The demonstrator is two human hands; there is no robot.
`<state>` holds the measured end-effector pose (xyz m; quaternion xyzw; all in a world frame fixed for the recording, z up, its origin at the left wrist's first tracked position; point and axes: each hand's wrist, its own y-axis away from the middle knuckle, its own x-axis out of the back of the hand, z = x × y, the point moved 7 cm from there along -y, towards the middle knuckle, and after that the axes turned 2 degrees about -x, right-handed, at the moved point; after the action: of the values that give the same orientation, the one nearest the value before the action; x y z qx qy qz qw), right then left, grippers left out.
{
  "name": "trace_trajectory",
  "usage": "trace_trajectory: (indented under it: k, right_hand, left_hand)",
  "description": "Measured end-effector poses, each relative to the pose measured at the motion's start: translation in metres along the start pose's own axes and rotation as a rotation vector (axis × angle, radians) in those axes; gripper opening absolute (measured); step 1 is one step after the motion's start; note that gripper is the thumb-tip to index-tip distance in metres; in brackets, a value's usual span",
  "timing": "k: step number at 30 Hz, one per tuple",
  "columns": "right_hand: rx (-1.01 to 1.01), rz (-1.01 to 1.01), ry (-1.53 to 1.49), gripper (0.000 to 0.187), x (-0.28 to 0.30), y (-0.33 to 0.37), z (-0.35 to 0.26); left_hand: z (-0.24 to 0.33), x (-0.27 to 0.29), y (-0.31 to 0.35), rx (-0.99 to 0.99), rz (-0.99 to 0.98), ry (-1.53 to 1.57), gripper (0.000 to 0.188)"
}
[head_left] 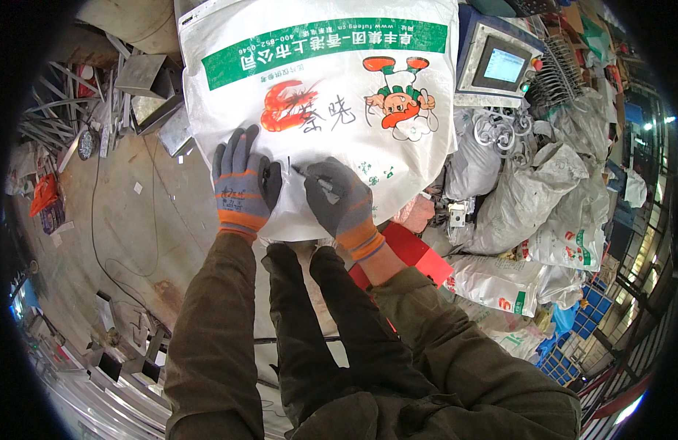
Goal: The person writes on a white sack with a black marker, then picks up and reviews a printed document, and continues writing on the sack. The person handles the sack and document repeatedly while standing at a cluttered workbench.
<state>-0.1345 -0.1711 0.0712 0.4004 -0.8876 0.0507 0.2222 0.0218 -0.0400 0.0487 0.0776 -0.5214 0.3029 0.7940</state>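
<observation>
A large white woven sack [240, 110] lies before me, with a green band, a cartoon figure and a red shrimp printed on it. Black handwritten strokes cross its middle, and one short dark stroke shows between my hands. My left hand [241, 183], in a grey and orange work glove, rests on the sack's near left part with fingers stretched out. My right hand [341, 198], gloved alike, is closed around a black marker pen [297, 169]. The pen's tip is close to the short stroke; whether it touches the sack I cannot tell.
A machine control box [498, 64] with a lit screen stands at the far right. Filled white sacks [533, 191] are piled on the right, near a red object [412, 253]. Metal strips [60, 103] and offcuts lie at the left, and a thin cable [97, 198] crosses the floor.
</observation>
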Motion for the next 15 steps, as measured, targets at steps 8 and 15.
trace_trajectory:
  k: [8,15]
  right_hand:
    - [0.069,0.112,0.092,0.023,0.007,-0.004,0.001]
    - [0.021,0.087,0.01,0.02,0.009,-0.003,0.0]
  left_hand:
    - [0.0,0.001,0.0,-0.004,-0.007,0.003,0.024]
    - [0.0,0.001,-0.001,-0.006,0.003,-0.008,0.022]
